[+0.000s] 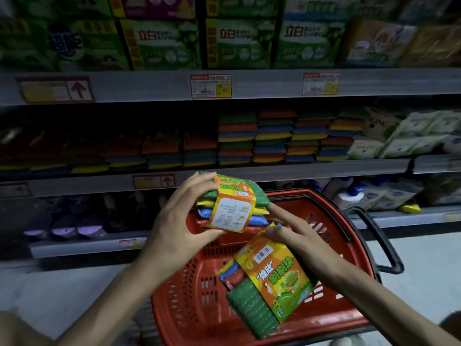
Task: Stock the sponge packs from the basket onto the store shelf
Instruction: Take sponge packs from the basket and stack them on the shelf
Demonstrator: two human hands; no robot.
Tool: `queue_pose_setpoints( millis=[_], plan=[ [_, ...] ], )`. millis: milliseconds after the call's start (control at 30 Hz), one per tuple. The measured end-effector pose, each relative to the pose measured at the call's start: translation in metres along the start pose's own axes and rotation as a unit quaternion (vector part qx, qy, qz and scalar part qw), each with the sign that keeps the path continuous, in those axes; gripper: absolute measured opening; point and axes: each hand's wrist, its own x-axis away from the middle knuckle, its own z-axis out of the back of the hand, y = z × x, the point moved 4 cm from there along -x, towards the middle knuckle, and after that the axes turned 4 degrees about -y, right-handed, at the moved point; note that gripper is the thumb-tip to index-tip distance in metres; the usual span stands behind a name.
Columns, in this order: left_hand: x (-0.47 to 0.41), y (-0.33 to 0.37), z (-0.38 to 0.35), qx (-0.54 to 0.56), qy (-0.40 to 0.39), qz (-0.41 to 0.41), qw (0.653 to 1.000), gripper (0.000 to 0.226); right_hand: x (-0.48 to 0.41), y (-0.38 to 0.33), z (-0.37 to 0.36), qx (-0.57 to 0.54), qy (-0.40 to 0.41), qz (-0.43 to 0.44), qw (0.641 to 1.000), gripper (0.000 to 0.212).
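My left hand grips a sponge pack with an orange label, held above the red basket just below the middle shelf's edge. My right hand holds a second sponge pack, tilted, its green sponge end low inside the basket. Its fingers curl over the top of the orange label. The middle shelf carries stacks of the same coloured sponges across most of its width.
Green detergent boxes fill the top shelf. White tissue packs sit at the right of the sponge shelf. Bottles stand on the lower shelf behind the basket's black handle. Pale floor lies below.
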Motion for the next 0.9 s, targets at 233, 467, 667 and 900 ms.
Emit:
queue_pose_setpoints(
  millis=[233,467,667,900],
  plan=[
    [0.001,0.008,-0.006,-0.074,-0.018,-0.079,0.994,0.074,0.003,0.002,-0.001,-0.023,0.021,0.041,0.999,0.048],
    [0.018,0.0,-0.028,0.206,0.014,0.128,0.97,0.037,0.0,-0.005,0.005,-0.034,0.058,0.074,0.995,0.059],
    [0.008,-0.019,-0.019,0.346,-0.033,0.268,0.898,0.081,0.004,-0.009,0.007,-0.033,0.059,0.086,0.994,0.058],
    [0.009,-0.025,-0.02,0.399,-0.107,0.295,0.861,0.082,0.008,-0.016,0.004,-0.035,0.015,0.084,0.996,0.058]
  ],
)
